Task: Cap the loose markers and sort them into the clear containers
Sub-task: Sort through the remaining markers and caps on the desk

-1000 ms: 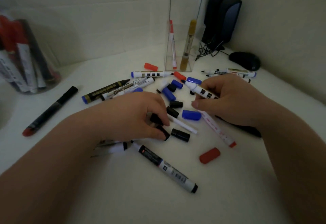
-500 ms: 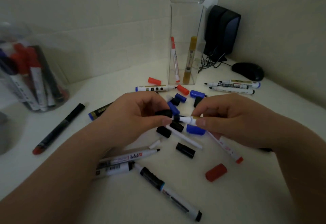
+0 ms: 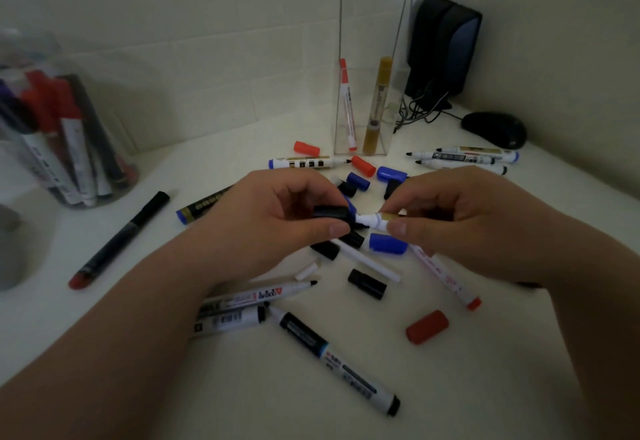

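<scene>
The left hand (image 3: 277, 218) pinches a stubby black plastic cap (image 3: 330, 212). The right hand (image 3: 460, 218) grips a slim white marker (image 3: 375, 220), tip facing the cap.

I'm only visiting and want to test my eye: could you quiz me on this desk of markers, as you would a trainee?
1. True or false: the left hand holds a red cap.
2. How many pens stand in the tall container? A one, B two, C five.
3. Fill in: the right hand pinches an uncapped ____.
Key: 1 false, it holds a black cap. 2 B. 3 marker.
</scene>
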A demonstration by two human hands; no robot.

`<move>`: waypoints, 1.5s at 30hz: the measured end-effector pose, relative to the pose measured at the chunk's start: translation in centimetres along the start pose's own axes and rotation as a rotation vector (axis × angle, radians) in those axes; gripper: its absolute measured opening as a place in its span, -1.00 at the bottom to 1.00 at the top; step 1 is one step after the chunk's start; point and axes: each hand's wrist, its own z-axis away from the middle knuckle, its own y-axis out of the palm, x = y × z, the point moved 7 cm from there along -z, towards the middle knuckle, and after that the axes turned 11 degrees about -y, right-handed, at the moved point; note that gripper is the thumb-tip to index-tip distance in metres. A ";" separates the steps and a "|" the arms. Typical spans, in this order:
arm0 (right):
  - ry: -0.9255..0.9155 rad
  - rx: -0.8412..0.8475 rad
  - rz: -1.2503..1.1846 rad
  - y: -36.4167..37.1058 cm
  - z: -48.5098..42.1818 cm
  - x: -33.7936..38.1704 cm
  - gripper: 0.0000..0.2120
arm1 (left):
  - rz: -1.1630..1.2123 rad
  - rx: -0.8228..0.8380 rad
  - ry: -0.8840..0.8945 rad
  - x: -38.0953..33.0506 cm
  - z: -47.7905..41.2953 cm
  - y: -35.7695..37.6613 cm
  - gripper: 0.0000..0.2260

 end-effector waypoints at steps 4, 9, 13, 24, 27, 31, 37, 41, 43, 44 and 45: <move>-0.042 -0.025 0.045 0.3 -0.1 0.4 -0.81 | -0.019 0.008 -0.004 -0.3 0.3 0.3 -0.82; -0.072 -0.127 0.059 0.2 -0.1 0.5 -0.84 | 0.042 -0.092 -0.020 -0.6 0.3 -0.2 -0.83; -0.109 -0.182 0.087 -0.1 0.0 0.9 -0.85 | 0.146 -0.093 -0.050 -0.5 0.2 -0.3 -0.84; -0.156 -0.305 0.113 -1.4 0.7 1.9 -0.81 | 0.491 -0.011 -0.055 -0.1 0.3 -0.3 -0.77; -0.159 -0.320 0.121 -1.7 0.8 2.0 -0.76 | 0.526 -0.001 -0.029 -0.2 0.3 -0.4 -0.82; -0.185 -0.390 0.091 -2.1 1.0 2.2 -0.79 | 0.470 -0.014 0.001 -0.4 0.2 -0.4 -0.87; -0.158 -0.357 0.051 -1.2 0.3 1.6 -0.89 | 0.540 -0.241 -0.083 -0.4 0.3 -1.7 -0.89; -0.166 -0.352 0.052 0.2 -0.2 1.6 -0.88 | 0.885 -0.248 -0.220 0.7 -0.1 -1.0 -0.89; -0.174 -0.361 0.077 0.6 -0.3 1.8 -0.87 | 0.913 -0.227 -0.239 0.9 -0.3 -0.3 -0.88; -0.177 -0.364 0.092 0.8 -0.4 1.8 -0.87 | 0.912 -0.218 -0.235 1.0 -0.3 0.1 -0.88; -0.179 -0.370 0.101 0.8 -0.5 1.8 -0.88 | 0.908 -0.211 -0.224 0.9 -0.3 0.4 -0.88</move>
